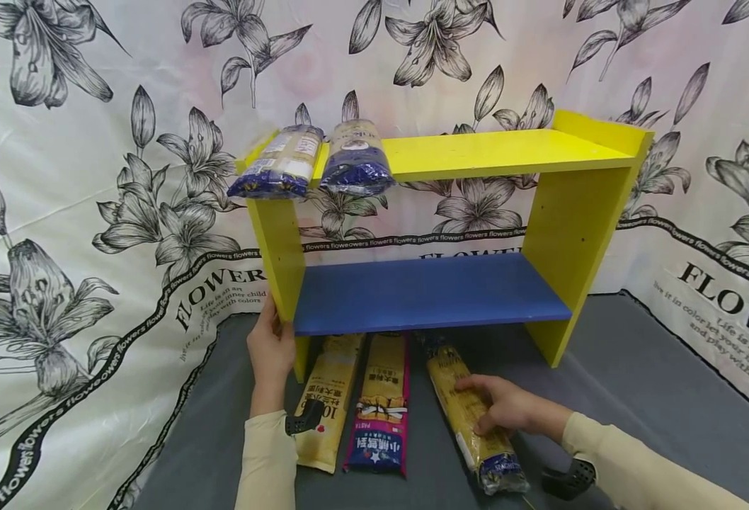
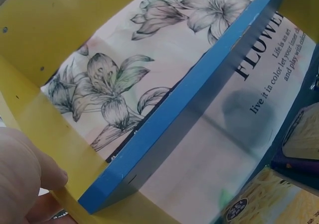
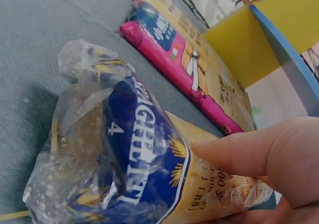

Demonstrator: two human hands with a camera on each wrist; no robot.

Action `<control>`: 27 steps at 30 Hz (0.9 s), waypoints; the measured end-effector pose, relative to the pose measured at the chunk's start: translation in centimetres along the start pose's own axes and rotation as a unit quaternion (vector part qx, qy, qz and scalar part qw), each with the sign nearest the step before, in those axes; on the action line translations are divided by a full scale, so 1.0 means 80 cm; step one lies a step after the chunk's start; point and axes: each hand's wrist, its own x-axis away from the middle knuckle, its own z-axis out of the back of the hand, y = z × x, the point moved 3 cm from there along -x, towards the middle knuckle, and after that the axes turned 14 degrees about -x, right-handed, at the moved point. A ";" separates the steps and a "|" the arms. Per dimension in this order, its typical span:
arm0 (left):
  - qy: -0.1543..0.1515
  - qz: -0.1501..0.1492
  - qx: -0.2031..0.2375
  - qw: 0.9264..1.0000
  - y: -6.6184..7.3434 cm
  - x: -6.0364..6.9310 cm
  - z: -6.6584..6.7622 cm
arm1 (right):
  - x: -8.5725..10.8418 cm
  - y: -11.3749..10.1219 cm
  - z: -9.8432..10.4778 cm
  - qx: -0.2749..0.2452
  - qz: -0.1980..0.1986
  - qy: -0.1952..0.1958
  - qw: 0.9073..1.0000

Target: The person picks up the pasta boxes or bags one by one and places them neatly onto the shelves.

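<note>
My left hand point(image 1: 272, 352) grips the front edge of the left side panel of a yellow and blue shelf point(image 1: 425, 294), its thumb point(image 2: 42, 167) on the inner face. My right hand point(image 1: 508, 405) holds a clear bag of spaghetti point(image 1: 466, 411) with a blue label, thumb on one side and fingers partly hidden beneath. That bag lies slantwise on the grey surface, its far end under the blue board. To its left lie a pink-edged pasta packet point(image 1: 379, 404) and a yellow pasta packet point(image 1: 328, 407), their far ends also beneath the shelf.
Two bags of pasta, one at the far left point(image 1: 282, 161) and another beside it point(image 1: 357, 157), rest on the yellow top board point(image 1: 476, 152) and overhang its front edge. A flower-printed cloth point(image 1: 126, 142) hangs behind. The shelf's right side panel point(image 1: 581, 234) stands beyond my right hand.
</note>
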 end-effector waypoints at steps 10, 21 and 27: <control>0.004 -0.009 0.005 1.000 -0.001 -0.001 0.002 | 0.025 0.011 -0.004 -0.061 0.020 -0.029 0.997; -0.001 -0.012 -0.004 1.000 0.002 -0.004 0.001 | 0.050 0.030 -0.005 -0.077 0.043 -0.015 0.996; -0.012 0.015 -0.004 1.000 0.000 -0.003 0.001 | 0.054 0.037 0.002 -0.083 0.074 -0.048 0.993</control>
